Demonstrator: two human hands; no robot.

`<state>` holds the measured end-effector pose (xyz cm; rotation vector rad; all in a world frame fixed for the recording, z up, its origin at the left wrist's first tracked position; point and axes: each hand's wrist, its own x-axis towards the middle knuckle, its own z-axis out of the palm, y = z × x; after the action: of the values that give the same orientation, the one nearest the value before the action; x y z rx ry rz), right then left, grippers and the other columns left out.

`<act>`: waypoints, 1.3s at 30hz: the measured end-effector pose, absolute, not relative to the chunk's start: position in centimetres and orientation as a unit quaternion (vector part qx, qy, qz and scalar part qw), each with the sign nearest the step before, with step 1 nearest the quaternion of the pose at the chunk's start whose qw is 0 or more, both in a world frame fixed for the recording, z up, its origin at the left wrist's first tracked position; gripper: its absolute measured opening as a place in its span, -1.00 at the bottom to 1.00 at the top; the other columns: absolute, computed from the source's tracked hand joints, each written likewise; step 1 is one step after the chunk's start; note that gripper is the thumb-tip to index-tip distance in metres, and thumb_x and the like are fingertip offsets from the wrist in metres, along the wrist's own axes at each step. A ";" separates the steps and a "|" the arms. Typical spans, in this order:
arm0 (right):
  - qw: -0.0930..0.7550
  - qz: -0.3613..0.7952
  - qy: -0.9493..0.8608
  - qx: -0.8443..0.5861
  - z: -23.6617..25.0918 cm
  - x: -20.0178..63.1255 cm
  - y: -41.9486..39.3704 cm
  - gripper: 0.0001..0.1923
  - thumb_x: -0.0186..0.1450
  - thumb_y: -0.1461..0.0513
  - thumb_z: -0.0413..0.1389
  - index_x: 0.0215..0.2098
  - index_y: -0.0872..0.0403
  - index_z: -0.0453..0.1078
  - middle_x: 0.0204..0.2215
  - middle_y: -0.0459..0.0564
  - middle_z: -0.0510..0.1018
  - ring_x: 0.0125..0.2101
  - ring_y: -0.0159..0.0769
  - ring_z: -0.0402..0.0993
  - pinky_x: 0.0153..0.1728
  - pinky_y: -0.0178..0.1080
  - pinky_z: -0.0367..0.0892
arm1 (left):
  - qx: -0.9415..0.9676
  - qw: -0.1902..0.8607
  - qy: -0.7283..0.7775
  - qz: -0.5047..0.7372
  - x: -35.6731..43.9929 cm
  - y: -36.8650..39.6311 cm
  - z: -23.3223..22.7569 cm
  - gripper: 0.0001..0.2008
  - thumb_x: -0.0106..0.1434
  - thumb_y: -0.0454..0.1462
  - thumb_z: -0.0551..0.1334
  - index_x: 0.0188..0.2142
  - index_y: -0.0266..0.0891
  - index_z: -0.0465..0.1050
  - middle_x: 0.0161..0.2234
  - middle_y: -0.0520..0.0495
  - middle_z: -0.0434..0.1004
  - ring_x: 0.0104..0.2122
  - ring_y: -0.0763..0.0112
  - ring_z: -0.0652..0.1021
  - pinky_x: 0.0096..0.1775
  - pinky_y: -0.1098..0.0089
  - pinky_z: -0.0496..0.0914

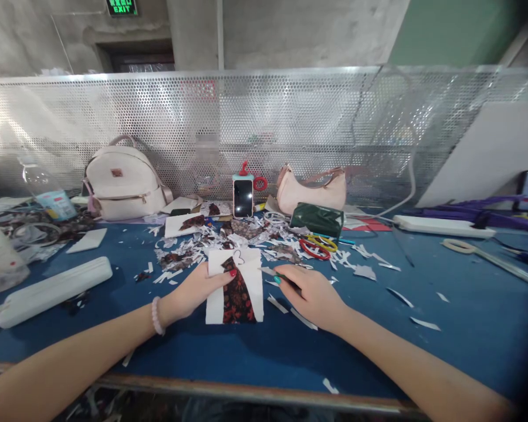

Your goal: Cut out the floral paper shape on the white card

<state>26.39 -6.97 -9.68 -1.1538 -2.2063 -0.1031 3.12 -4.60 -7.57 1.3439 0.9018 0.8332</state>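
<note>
Bare blue bench lay open along the front edge and right half. Paper scraps, scissors and 2 bags crowded the back edge; a white case blocked the left.

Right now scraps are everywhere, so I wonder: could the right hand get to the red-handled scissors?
Probably yes: the red scissors lie just beyond the right hand, with only paper scraps between, though that hand already holds a small tool.
</note>
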 end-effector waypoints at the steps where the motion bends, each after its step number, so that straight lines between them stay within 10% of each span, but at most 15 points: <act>1: 0.320 -0.042 -0.841 -0.434 -9.7 26.4 -7.0 -0.72 0.27 0.28 -0.15 -0.21 0.11 0.37 -0.32 0.07 0.55 -0.37 -0.23 0.49 -0.41 -0.26 0.35 | 0.583 0.611 0.396 0.360 3.1 -4.6 -7.6 -0.56 0.00 -0.12 0.32 -0.14 -0.28 0.41 -0.13 -0.14 0.52 -0.13 0.09 0.50 -0.14 0.21 0.41; 39: 0.280 -0.086 -0.868 -0.401 -9.7 25.2 -7.8 -0.78 0.28 0.32 -0.17 -0.30 0.12 0.31 -0.48 0.01 0.46 -0.50 -0.30 0.39 -0.51 -0.28 0.16 | 0.766 0.406 0.388 0.314 3.3 -4.5 -8.4 -0.67 0.17 -0.17 0.13 -0.10 -0.27 0.41 -0.12 -0.06 0.51 -0.07 0.19 0.46 0.00 0.26 0.31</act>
<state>25.17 -7.84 -9.74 -1.0759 -2.3270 -0.2307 3.34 -4.46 -8.37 1.9320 0.9780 0.7930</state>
